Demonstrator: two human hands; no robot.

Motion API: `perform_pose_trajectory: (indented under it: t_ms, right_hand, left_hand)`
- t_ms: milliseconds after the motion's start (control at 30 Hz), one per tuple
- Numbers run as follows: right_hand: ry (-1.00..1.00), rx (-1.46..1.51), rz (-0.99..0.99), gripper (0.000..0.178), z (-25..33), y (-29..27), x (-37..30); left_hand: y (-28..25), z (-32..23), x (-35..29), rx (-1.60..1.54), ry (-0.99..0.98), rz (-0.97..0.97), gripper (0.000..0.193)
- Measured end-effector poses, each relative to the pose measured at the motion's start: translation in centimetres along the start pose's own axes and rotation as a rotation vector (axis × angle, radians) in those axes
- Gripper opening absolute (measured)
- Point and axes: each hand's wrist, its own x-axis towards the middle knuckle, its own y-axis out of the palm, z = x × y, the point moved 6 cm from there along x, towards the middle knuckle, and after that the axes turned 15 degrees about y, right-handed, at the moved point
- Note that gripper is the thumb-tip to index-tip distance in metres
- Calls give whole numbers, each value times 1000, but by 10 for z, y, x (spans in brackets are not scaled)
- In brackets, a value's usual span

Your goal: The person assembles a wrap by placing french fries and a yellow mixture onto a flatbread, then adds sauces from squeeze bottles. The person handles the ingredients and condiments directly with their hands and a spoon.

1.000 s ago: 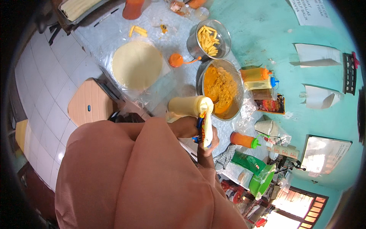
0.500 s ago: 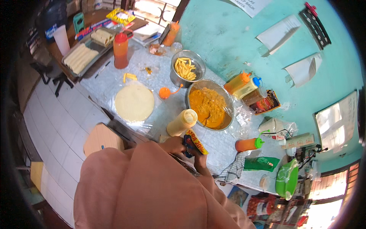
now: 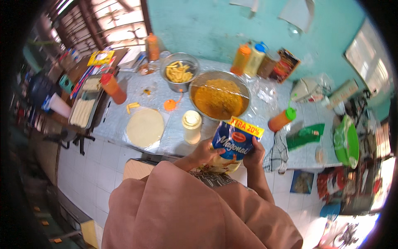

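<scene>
My left hand (image 3: pixel 202 154) and my right hand (image 3: pixel 254 154) grip the two sides of a blue and yellow mayonnaise pouch (image 3: pixel 234 143), held upright at the table's near edge. Both hands have their fingers closed on it. Just left of the pouch stands an uncapped squeeze bottle (image 3: pixel 192 130) with pale cream contents. Its mouth faces up. An orange nozzle cap (image 3: pixel 170 105) lies behind the bottle. Further left, a round flat wrapper sheet (image 3: pixel 145 128) rests on the table. Behind the pouch is a metal bowl (image 3: pixel 248 97) of orange-brown filling (image 3: pixel 217 101), partly covered by clear plastic.
A metal pot (image 3: pixel 180 87) of fries stands behind the cap. A red sauce bottle (image 3: pixel 114 89) and a tray of rolls (image 3: pixel 83 113) are at left. Capped bottles (image 3: pixel 241 60) line the wall. At right are a green-topped bottle (image 3: pixel 282 120), a checked cloth (image 3: pixel 277 153) and a green basin (image 3: pixel 346 143).
The pouch has come up and turned to show its front, with both hands now plainly around its sides. My view has swung, shifting the whole scene. The squeeze bottle remains standing on the table.
</scene>
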Motion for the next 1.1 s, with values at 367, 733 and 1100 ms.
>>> perform_pose_trajectory:
  t_ms: [367, 733, 1100]
  right_hand:
    - [-59, -182, -720, 47, 25, -206, 22]
    - [-551, -1575, -216, 29, -53, -50, -44]
    - [-244, -1636, -310, 45, -56, -61, -27]
  left_hand:
    - [43, 45, 15, 1337, 505, 402, 46]
    - [74, 137, -28, 1179, 694, 1011, 42]
    - [69, 135, -18, 1038, 701, 948, 43]
